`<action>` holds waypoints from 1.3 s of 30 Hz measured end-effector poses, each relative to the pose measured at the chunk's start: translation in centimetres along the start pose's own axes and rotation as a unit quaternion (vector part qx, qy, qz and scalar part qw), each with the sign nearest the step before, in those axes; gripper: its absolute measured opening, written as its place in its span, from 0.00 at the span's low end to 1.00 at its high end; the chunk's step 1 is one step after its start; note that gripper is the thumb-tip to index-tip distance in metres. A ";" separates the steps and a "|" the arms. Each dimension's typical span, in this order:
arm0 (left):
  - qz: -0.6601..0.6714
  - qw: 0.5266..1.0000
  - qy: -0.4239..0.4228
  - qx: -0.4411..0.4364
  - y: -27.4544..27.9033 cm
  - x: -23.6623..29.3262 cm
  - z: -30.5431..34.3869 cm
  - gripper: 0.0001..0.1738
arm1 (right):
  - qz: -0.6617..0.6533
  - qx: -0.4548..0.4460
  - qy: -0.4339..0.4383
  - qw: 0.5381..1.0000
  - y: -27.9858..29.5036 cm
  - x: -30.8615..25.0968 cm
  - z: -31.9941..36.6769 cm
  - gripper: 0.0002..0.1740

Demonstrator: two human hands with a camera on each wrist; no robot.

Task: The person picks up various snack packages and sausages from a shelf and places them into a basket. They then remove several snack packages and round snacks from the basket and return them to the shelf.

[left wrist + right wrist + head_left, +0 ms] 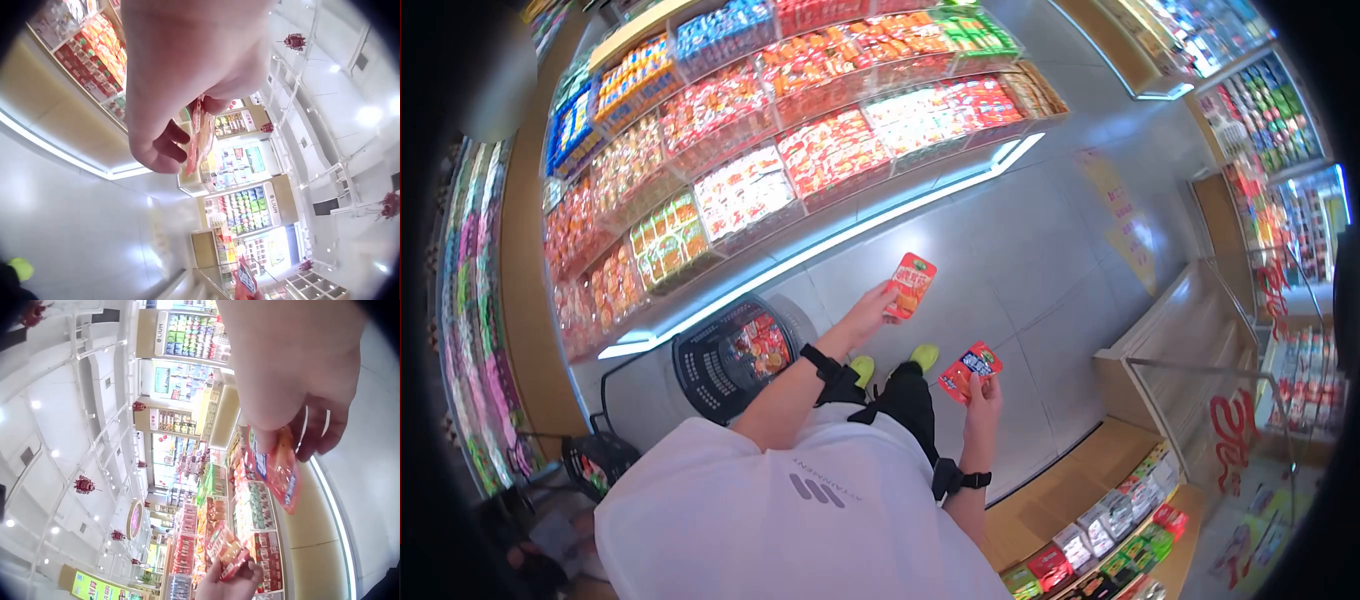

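In the head view my left hand (868, 313) pinches a red snack packet (915, 284) by its near edge, held out over the floor with its printed front facing up. Lower and to the right, my right hand (984, 396) grips a second red snack packet (970, 369) with a blue-and-white label, thumb on the front. From the left wrist, that hand's packet (200, 140) shows edge-on below the curled fingers. The right wrist view has the other packet (275, 467) hanging between thumb and fingers, its clear window showing orange contents.
A dark shopping basket (698, 372) with red packets inside stands on the floor at my left. Tiered shelves of packaged snacks (830, 150) run across the front. A wooden display with packets (1060, 470) and clear panels (1210, 400) stand to the right.
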State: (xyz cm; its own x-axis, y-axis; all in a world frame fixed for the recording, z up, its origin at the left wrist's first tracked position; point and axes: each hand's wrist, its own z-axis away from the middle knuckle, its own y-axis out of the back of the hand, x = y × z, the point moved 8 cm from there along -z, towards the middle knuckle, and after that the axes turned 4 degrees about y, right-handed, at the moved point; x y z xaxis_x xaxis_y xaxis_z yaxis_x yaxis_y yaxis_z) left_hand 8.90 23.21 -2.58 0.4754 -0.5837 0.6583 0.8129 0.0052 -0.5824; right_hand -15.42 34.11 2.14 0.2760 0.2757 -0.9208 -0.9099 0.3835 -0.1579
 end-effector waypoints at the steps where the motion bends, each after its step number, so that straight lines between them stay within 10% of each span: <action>1: -0.024 0.999 -0.017 0.038 2.0 0.6 -1.3 0.19 | 0.015 -0.018 -0.020 1.000 -0.7 0.5 -2.0 0.17; 11: -0.065 0.893 -0.148 0.421 17.7 13.6 -11.7 0.21 | 0.224 -0.196 -0.060 0.953 -7.0 -0.5 -34.6 0.15; 16: -0.075 0.799 -0.124 0.583 26.9 15.6 -15.1 0.24 | 0.556 -0.333 0.142 0.748 -18.0 -9.9 -54.4 0.11; 18: -0.147 0.748 -0.089 0.642 31.6 15.7 -15.5 0.27 | 0.429 -0.395 0.126 0.803 -23.3 -12.7 -60.0 0.10; 24: -0.281 0.650 0.050 0.704 29.7 18.5 -17.1 0.25 | 0.431 -0.442 0.111 0.779 -31.2 -8.4 -76.4 0.07; 26: -0.404 0.581 0.096 0.700 27.9 18.3 -18.0 0.27 | 0.465 -0.468 0.108 0.744 -31.1 -4.8 -79.5 0.08; 31: -0.506 0.586 0.055 0.631 24.4 18.1 -21.3 0.29 | 0.511 -0.464 0.008 0.723 -32.7 1.0 -78.0 0.20; 35: -0.436 0.600 0.335 0.581 25.8 15.1 -21.3 0.35 | 0.504 -0.474 0.018 0.722 -31.8 3.5 -79.0 0.18; 36: -0.463 0.582 0.327 0.583 26.2 14.3 -21.3 0.35 | 0.628 -0.429 0.136 0.634 -31.6 2.9 -79.9 0.22; 39: -0.472 0.597 0.226 0.608 26.0 14.9 -21.1 0.34 | 0.639 -0.392 0.142 0.646 -34.3 -0.3 -77.3 0.22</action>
State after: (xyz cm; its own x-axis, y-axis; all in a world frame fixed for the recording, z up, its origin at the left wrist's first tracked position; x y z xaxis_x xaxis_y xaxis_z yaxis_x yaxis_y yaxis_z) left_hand 30.00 -2.51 -17.95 -0.3030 -0.9508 0.0643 0.4210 -0.0730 0.9041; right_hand -8.18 -47.29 -19.78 -0.8231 -0.2910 -0.4877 -0.2454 -0.5922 0.7675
